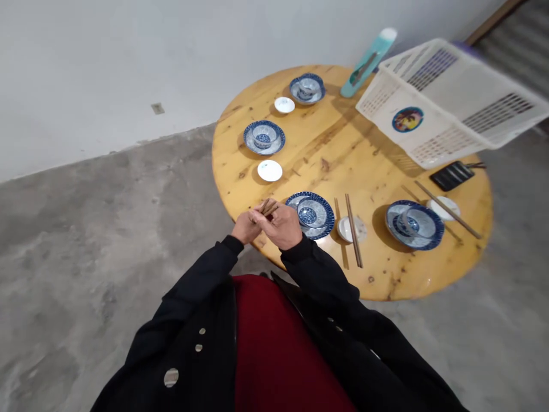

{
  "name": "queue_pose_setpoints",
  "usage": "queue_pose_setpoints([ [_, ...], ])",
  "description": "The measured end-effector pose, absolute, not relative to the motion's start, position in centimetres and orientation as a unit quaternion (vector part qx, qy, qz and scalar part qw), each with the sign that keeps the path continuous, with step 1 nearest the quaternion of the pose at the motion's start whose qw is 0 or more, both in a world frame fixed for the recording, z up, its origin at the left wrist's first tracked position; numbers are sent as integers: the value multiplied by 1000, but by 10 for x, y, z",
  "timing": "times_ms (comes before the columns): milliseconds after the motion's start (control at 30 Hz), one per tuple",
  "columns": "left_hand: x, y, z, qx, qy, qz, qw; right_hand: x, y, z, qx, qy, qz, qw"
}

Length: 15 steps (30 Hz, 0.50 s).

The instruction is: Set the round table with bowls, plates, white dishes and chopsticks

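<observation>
Close together at the near left edge of the table, both my hands are closed around a few brown wooden chopsticks (269, 207). My left hand (246, 228) grips them from the left, and my right hand (285, 226) holds them from the right. Their lower parts are hidden by my fingers. Just beside my right hand is a blue-rimmed plate (328, 215) with a clear, blue-patterned bowl (307, 215) on it. To its right, a pair of chopsticks (354, 232) lies across a small white dish (343, 229).
The round wooden table (317, 166) also carries blue-rimmed plates with bowls at the far left (281, 139), back (321, 94) and right (438, 232). Small white dishes (270, 170) stand beside them. A white basket (380, 109), turquoise chopstick box (369, 63) and black case (451, 176) occupy the right side.
</observation>
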<state>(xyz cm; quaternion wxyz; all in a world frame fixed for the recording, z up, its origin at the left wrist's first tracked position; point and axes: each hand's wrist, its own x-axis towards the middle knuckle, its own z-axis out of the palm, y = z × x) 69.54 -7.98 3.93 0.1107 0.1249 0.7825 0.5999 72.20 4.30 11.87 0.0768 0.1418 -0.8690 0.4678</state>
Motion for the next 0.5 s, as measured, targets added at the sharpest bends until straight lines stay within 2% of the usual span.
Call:
queue_pose_setpoints([
  [167, 637, -102, 26, 192, 822, 525, 112, 692, 4, 100, 52, -896, 417, 146],
  [333, 615, -104, -1, 200, 816, 526, 130, 670, -10, 75, -21, -916, 384, 113],
  [500, 607, -107, -11, 194, 808, 537, 145, 665, -13, 78, -46, -914, 384, 118],
])
